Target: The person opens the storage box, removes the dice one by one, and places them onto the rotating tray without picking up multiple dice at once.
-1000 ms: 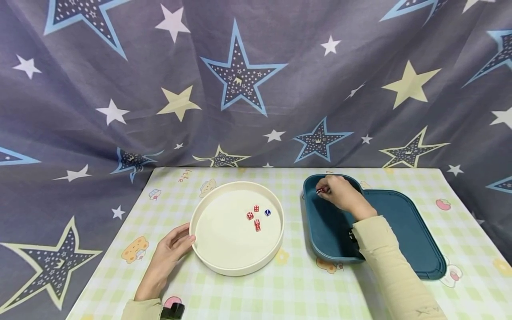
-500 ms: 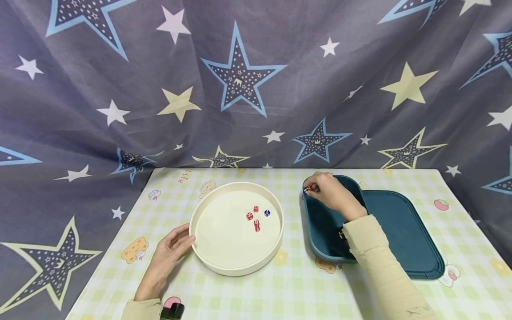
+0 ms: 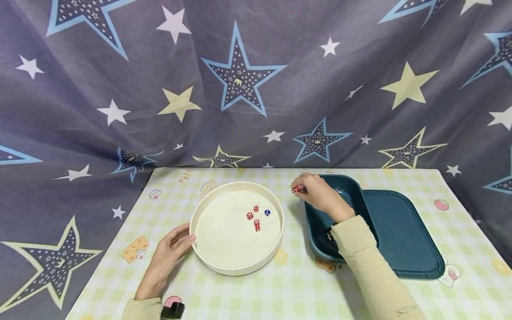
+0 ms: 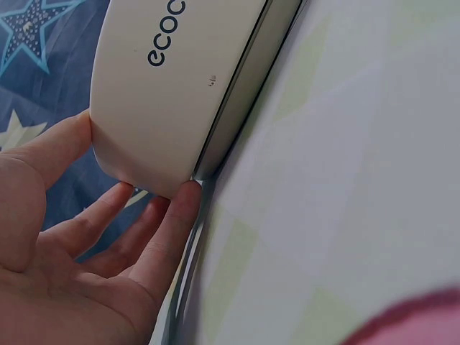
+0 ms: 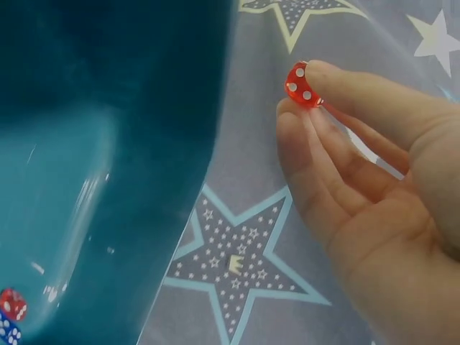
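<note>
My right hand [image 3: 320,195] pinches a red die [image 5: 300,86] with white pips between thumb and fingertips. In the head view it is held over the left rim of a deep teal box [image 3: 316,246], on the side facing the tray. A round cream tray [image 3: 224,240] stands to the left, with several red dice [image 3: 250,216] and one blue die [image 3: 267,213] in its right half. My left hand [image 3: 172,251] holds the tray's left edge, thumb at the rim and fingers against the outer wall. The right wrist view shows another red die [image 5: 12,305] and a blue die [image 5: 8,329] inside the box.
A flat teal lid [image 3: 412,240] lies to the right of the box, overlapped by its side in the head view. The checked tablecloth [image 3: 224,298] covers the table. A star-patterned curtain [image 3: 256,133] hangs behind it.
My right hand has moved left with the red die, from over the box's inside to past its left rim. The left hand, the tray and the dice in it stay put.
</note>
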`<state>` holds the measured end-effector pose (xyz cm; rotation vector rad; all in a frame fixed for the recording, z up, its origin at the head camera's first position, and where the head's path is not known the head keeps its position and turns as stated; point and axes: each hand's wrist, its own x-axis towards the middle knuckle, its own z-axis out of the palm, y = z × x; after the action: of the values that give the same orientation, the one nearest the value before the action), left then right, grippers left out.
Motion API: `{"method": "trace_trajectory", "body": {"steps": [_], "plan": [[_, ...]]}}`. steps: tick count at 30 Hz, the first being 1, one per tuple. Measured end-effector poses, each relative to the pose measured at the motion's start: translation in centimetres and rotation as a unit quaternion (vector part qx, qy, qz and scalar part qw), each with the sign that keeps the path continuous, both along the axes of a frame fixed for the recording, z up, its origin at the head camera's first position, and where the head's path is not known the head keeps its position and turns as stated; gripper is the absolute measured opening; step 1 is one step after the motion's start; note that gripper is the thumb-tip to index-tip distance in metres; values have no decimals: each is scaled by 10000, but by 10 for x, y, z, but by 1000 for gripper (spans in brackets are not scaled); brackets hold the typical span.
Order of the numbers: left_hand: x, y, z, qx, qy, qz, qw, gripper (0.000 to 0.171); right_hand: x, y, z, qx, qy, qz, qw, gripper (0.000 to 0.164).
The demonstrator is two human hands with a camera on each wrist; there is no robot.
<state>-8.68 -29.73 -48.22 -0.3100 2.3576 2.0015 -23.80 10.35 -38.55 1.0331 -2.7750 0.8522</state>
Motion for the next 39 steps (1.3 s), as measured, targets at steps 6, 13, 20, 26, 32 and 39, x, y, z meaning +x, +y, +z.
{"method": "trace_trajectory", "body": {"steps": [6, 13, 20, 26, 32, 39], "plan": [[0, 0, -1, -14, 1, 4, 10000, 62, 2, -10, 2, 44, -39, 77, 10000, 11], [-1, 0, -1, -41, 38, -15, 10000, 63, 5, -23, 2, 100, -89, 123, 9998, 11], [-1, 0, -2, -78, 38, -9, 10000, 63, 11, -38, 2, 107, -147, 204, 9996, 12], [0, 0, 1, -127, 10, 23, 9999, 64, 18, -55, 0, 196, -331, 317, 9988, 13], [0, -1, 3, -144, 42, 22, 9999, 65, 24, -69, -5, 247, -354, 570, 9974, 14], [-1, 1, 3, -108, -8, 10, 9999, 64, 32, -85, -14, 454, -409, 792, 9950, 16]]}}
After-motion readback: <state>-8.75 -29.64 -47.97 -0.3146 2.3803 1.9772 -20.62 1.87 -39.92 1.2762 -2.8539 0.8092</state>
